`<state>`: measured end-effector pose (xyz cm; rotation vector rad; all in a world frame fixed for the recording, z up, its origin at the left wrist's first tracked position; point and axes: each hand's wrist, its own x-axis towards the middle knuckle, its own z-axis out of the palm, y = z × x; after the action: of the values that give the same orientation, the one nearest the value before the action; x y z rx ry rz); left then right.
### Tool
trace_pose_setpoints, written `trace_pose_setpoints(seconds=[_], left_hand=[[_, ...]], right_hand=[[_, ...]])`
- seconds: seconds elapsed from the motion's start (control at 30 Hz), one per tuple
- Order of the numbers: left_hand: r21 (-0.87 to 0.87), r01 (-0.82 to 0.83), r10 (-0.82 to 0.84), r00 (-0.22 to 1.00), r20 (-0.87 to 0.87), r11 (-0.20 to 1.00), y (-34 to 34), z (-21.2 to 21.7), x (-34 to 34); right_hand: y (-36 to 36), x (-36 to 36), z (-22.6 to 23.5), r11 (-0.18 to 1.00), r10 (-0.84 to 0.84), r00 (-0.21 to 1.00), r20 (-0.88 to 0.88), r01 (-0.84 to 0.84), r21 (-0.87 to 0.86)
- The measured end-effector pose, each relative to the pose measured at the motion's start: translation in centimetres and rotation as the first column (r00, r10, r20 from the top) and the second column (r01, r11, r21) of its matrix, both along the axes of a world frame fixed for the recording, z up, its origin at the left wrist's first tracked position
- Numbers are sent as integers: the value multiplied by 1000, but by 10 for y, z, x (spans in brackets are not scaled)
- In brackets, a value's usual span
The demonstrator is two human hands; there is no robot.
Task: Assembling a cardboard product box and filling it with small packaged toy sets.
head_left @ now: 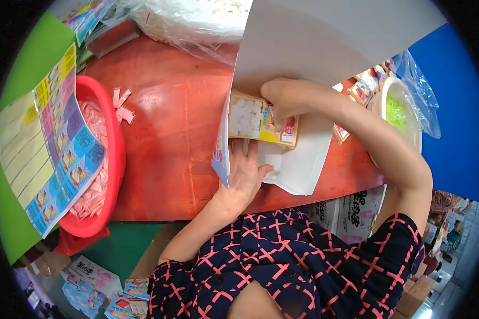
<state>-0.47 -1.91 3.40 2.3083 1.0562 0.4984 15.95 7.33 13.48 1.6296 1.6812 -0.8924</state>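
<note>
Pressing the small printed card tray (261, 119) under closed right hand (282, 101); left hand (247, 173) lay open, flat on white sheet (303, 159). Wrapping seemingly underway; folding probably needed next.

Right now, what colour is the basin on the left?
Red, seen best in the head view: the basin.

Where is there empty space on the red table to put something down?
The bare patch of red table lies between the red basin and the left hand. It is crowded around the tray of white pieces under the right hand.
</note>
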Motion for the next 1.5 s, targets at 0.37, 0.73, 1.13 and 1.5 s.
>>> trace_pose_setpoints(seconds=[0.37, 0.73, 1.13, 1.5], left_hand=[[100, -26, 31, 998, -56, 995, -8, -10, -2], [23, 10, -8, 995, -101, 1000, 1, -19, -24], [295, -163, 196, 977, -85, 942, 37, 1, -77], [232, 247, -311, 901, 301, 941, -19, 12, -5]], right_hand=[[-63, -34, 13, 911, 359, 886, -295, -401, -95], [0, -39, -22, 938, 262, 933, -247, -307, -163], [-22, -14, 28, 703, 411, 316, -855, 488, 518], [-76, 205, -133, 223, -603, 793, -90, 275, 935]])
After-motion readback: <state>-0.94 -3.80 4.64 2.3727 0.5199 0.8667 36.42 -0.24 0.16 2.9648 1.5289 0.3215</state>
